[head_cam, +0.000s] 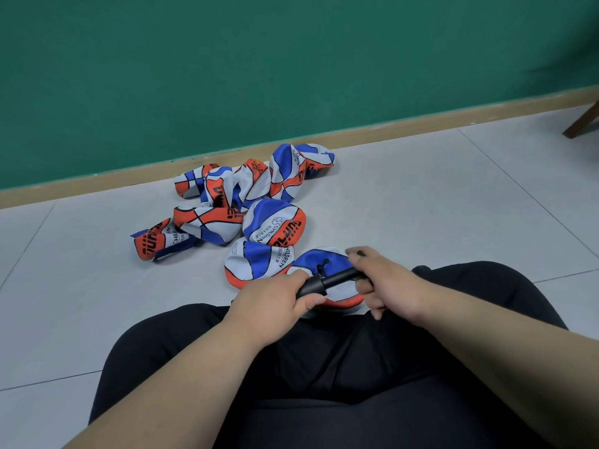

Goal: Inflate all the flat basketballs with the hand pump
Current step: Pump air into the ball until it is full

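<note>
A black hand pump (327,281) lies crosswise above my knees. My left hand (275,301) grips its thicker barrel end, and my right hand (385,280) holds the thinner end. Under the pump a flat blue, white and orange basketball (319,262) rests at my knees, partly hidden by both hands; a short black hose runs from the pump to its top. Several more flat basketballs (240,202) in the same colours lie crumpled in a pile on the floor ahead.
I sit with black-trousered legs (324,367) on a grey tiled floor (421,196). A green wall with a wooden skirting board (421,119) runs behind the pile. A brown wooden furniture leg (581,123) stands at the far right.
</note>
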